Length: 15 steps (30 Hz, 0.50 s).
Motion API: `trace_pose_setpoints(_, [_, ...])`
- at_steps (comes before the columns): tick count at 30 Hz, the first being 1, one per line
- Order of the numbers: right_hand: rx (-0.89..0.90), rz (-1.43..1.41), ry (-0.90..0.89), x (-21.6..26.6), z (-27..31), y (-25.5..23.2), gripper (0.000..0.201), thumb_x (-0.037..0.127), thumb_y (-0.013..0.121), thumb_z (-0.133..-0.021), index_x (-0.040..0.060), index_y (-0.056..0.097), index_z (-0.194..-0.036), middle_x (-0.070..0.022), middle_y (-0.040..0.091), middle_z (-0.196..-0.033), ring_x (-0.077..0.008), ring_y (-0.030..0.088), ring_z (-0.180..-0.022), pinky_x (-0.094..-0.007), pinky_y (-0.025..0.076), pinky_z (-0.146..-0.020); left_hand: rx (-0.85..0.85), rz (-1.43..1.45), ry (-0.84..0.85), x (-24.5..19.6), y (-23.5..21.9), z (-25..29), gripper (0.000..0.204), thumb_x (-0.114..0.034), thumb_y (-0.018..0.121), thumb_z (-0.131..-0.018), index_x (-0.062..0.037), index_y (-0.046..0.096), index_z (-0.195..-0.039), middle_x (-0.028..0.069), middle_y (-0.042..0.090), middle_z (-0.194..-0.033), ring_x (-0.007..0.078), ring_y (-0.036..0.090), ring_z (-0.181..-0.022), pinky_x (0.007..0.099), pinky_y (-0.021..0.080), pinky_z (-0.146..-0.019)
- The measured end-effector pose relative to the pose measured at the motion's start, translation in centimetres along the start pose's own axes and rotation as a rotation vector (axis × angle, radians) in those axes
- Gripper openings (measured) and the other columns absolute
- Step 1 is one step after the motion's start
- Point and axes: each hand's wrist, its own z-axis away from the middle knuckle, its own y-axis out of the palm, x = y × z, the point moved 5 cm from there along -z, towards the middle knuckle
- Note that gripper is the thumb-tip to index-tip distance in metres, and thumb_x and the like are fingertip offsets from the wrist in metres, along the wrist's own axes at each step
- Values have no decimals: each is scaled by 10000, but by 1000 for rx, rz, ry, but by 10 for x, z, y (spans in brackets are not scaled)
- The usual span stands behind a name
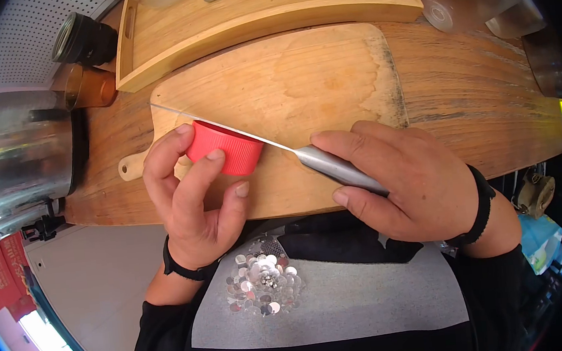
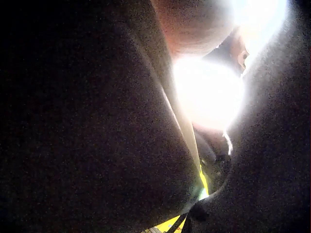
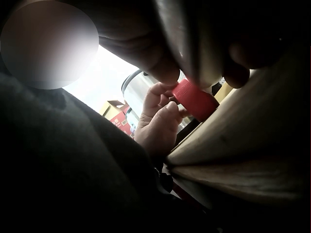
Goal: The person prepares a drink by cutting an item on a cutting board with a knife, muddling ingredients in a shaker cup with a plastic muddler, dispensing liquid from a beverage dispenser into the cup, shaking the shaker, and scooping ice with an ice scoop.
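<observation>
The ridged red cap (image 1: 226, 155), probably light, stiff plastic, is over the wooden board (image 1: 324, 61), against the knife's blade. Its ribbed side should give good grip; the left hand (image 1: 193, 213) holds it there with curled fingers. The right hand (image 1: 422, 183) grips the knife (image 1: 335, 167) by its handle. One cap, one knife, one board.

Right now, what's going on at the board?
A person's left hand steadies a ribbed red cap over the wooden cutting board. Their right hand grips a knife, its blade lying along the cap's upper edge. Whether it has cut in is not clear.
</observation>
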Motion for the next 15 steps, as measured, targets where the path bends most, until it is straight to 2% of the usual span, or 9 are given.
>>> trace_pose_setpoints(6, [-77,-60,-5,3,0,-6,473,156,645,-803,23,526,-1241,-133,605,-896,-296,610,-750,-355,482,-633,-4,4,-24,1,0,1,466,-87,713,-753,-86,522,-1177,219,415,-1269,351,470,-1147,433,412,-943])
trace_pose_setpoints(11, [23,22,21,2,-2,1,461,165,639,-810,36,527,-1238,-121,588,-870,-292,598,-727,-363,469,-621,-11,12,-31,2,1,1,475,-80,711,-754,-82,512,-1184,220,418,-1263,346,471,-1147,432,409,-944])
trace_pose_setpoints(15, [16,40,21,3,-2,1,458,168,638,-812,41,527,-1238,-117,580,-861,-289,594,-722,-366,462,-619,-14,21,-28,2,0,0,482,-66,712,-743,-80,512,-1181,219,419,-1259,347,471,-1148,432,406,-946])
